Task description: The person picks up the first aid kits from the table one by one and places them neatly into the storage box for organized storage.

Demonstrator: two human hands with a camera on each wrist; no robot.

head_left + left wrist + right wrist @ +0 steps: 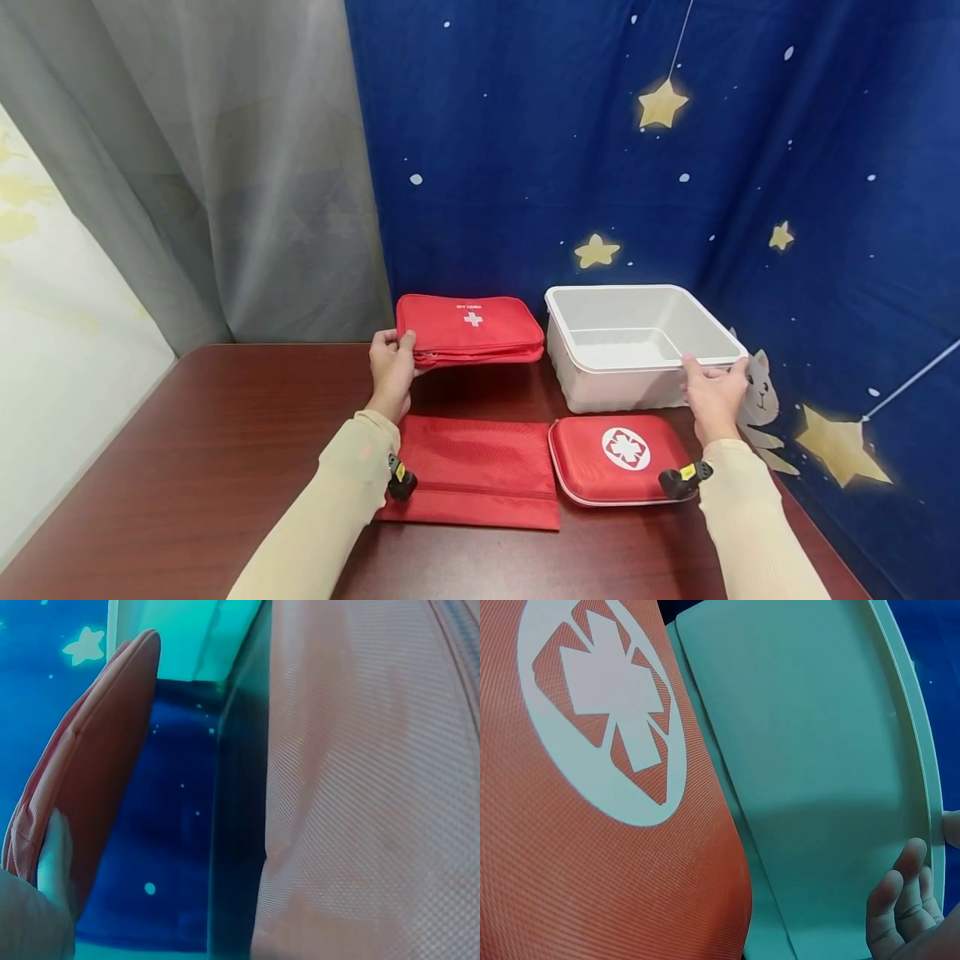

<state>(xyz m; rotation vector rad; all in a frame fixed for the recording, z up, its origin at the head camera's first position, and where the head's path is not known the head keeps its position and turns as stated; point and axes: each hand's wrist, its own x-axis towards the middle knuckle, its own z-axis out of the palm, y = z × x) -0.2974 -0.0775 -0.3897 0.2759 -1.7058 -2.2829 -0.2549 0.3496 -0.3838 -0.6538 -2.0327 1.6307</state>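
Note:
In the head view my left hand (pixel 392 373) pinches the left edge of a red soft first aid pouch (pixel 502 329) with a white cross, thumb on top. The pouch is raised off the table; its underside and my fingers beneath it show in the left wrist view. My right hand (pixel 716 398) grips the rim of a white plastic bin (pixel 615 387) at its near right corner. Seen from the right wrist, several fingers (pixel 886 915) lie against the bin's outer wall and the thumb reaches over the rim. No contents show inside the bin.
A red hard-shell case (pixel 585 458) with a white round emblem lies just in front of the bin. To its left is a flat red fabric bag (pixel 480 462). The brown table (pixel 247 450) ends at grey and blue curtains (pixel 487 167).

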